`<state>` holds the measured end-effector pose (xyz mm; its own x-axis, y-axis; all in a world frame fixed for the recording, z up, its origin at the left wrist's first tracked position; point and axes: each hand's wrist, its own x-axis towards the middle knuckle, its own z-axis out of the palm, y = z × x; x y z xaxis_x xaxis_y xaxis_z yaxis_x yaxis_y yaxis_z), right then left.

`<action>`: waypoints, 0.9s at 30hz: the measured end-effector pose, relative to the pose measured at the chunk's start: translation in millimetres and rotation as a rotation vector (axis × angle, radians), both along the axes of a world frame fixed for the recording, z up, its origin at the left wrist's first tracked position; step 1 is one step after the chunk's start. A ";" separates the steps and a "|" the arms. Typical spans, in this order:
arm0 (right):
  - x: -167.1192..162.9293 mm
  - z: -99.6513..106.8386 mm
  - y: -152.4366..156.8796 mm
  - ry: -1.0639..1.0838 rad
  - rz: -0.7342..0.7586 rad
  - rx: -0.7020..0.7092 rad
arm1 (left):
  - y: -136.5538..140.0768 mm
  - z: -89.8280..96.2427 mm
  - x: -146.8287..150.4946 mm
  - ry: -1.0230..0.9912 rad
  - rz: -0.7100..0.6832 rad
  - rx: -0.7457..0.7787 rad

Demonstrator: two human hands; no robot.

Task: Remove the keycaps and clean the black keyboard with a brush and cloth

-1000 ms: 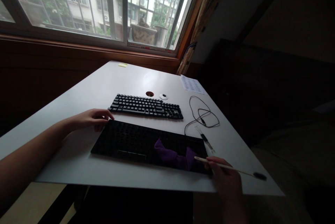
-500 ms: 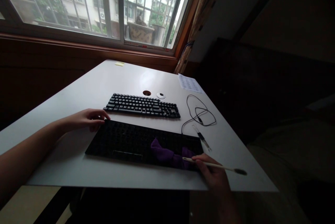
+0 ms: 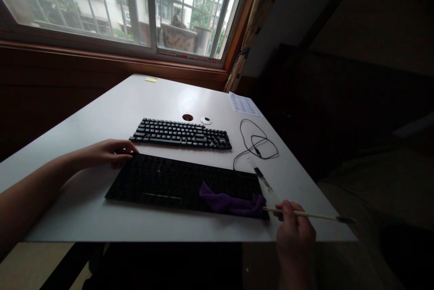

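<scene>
A black keyboard base (image 3: 135, 181) without its keycaps lies flat near the table's front edge. At its far left corner, my left hand (image 3: 117, 152) has its fingers curled against the edge, holding it. Over the base's right front part lies a crumpled purple cloth (image 3: 233, 204). My right hand (image 3: 294, 224), just right of the base, is closed around a thin brush (image 3: 320, 215). The brush's dark bristles point right, and its bare handle end points left at the cloth's edge; whether they touch I cannot tell.
Black keycaps (image 3: 179, 134) stand in keyboard layout behind the base. A black cable (image 3: 267, 156) loops at the right, near a small keycap puller with wire ends (image 3: 259, 172). Farther back are a round table hole (image 3: 187, 117), a white ring cover (image 3: 206, 121) and a printed sheet (image 3: 244, 104).
My right hand has moved right with the brush, off the cloth and past the base's right side. The cloth has spread a little rightward. My left hand stays at the corner.
</scene>
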<state>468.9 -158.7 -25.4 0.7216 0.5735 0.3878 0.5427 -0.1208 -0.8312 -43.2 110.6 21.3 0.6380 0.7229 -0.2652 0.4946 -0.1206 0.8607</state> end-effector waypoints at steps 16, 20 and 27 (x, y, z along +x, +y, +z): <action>1.4 5.0 -4.9 0.113 0.365 0.129 | 2.8 -6.7 -2.9 0.018 -0.011 0.029; 2.6 2.1 -2.1 0.068 0.323 -0.006 | 7.3 -11.3 -6.9 0.055 -0.061 0.059; -2.7 -3.0 -0.1 0.095 0.029 0.122 | 9.2 -11.2 -9.1 0.055 -0.091 0.051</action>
